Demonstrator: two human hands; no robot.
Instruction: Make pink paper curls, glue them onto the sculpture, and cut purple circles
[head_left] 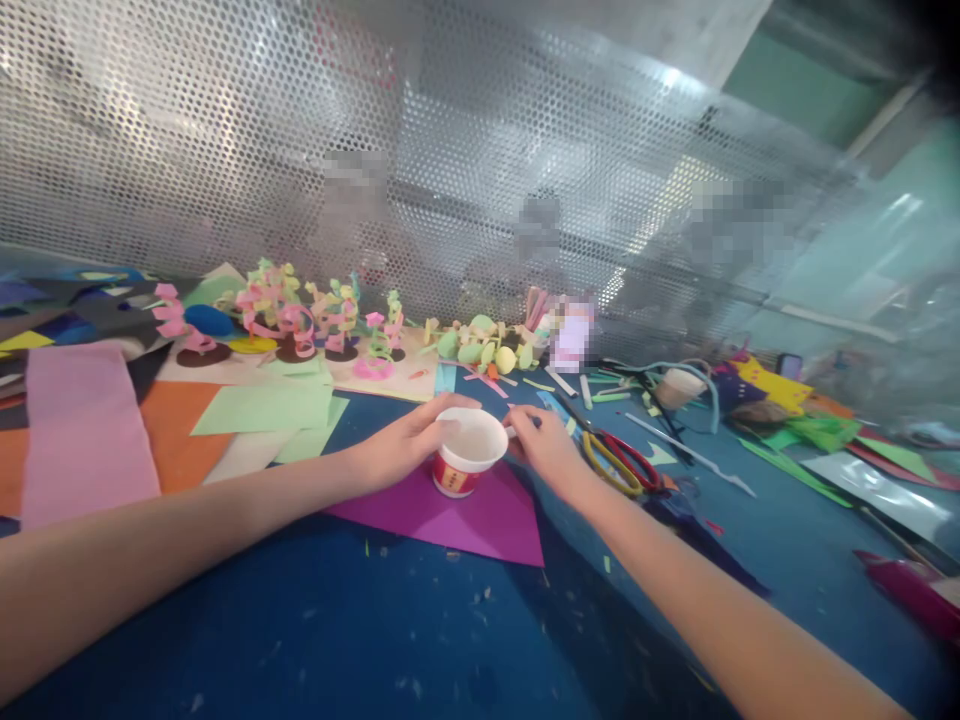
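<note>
A white paper cup (459,472) with a red band and a yellowish label stands upright on a sheet of purple paper (499,530). My left hand (412,440) is closed round the cup's left side, with fingers at the rim. At the other side of the rim, my right hand (546,445) has its fingers pinched together. A small whitish tip shows between them and the cup, too little to name. Just beyond that hand lie scissors with yellow and red handles (611,465).
Several curled paper figures (341,315) stand on cardboard at the back left. Pink paper (82,430) and light green paper (259,410) lie left. Right are another paper cup (680,388), a yellow star (776,385) and paper scraps. A perforated metal screen (465,150) rises behind.
</note>
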